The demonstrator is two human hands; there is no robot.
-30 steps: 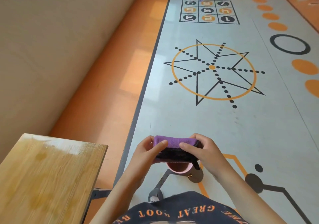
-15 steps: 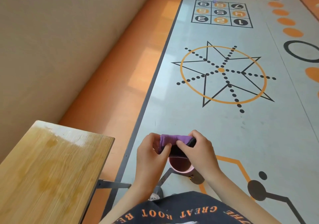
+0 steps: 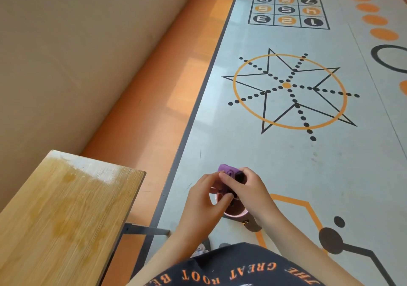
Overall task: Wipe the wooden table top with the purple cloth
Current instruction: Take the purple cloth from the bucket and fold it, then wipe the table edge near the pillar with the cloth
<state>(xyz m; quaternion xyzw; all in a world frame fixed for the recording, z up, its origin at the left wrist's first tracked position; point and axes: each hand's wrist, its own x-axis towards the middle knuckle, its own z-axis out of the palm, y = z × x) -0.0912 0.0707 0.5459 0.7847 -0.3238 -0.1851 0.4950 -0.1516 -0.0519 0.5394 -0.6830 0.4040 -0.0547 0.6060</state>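
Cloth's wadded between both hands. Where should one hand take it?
Likely the purple end of the cloth poking out past the right hand, from that far side: only that part shows; the rest is bunched between it and the left hand.

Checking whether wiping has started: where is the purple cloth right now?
Head view, low centre: the purple cloth is gripped between the left hand and right hand over a pink cup, right of the wooden table and not touching it.
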